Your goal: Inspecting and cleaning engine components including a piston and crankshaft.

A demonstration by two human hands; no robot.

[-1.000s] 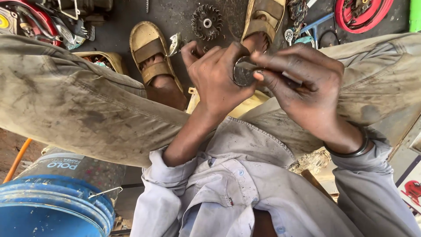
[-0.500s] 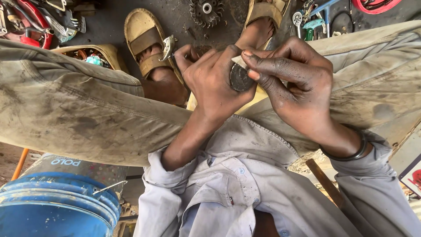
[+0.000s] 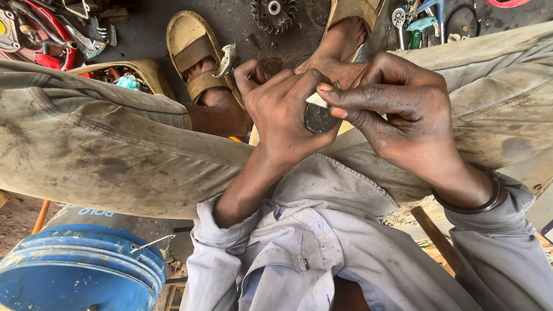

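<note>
The small round metal part (image 3: pixel 318 117) sat between both hands, up above the person's knees. It was dark and looked hard and stiff, and probably a bit heavy for its size. It looked greasy, so it could slip. The best place to hold it seemed to be its round edge, with the flat face left free. The left hand (image 3: pixel 283 109) was curled around the part from behind and held it tight. The right hand (image 3: pixel 397 115) was pinched narrow, and its fingertips (image 3: pixel 329 92) pressed a little pale scrap (image 3: pixel 316 99) against the top of the part. I could not tell what the scrap was. A black bracelet (image 3: pixel 469 203) sat on the right wrist. Below the hands were dusty trousers (image 3: pixel 115 155) and a grey shirt (image 3: pixel 322 247). On the dark ground (image 3: pixel 144 43) there were two tan sandals (image 3: pixel 193 52), a toothed gear (image 3: pixel 272 12), a shiny bent piece of metal (image 3: pixel 226 59) and some tools (image 3: pixel 417 23). A blue bucket (image 3: pixel 80 270) stood by the left leg. Nothing stood in the way of the hands, but if the part fell, it could roll in among the clutter by the feet.
</note>
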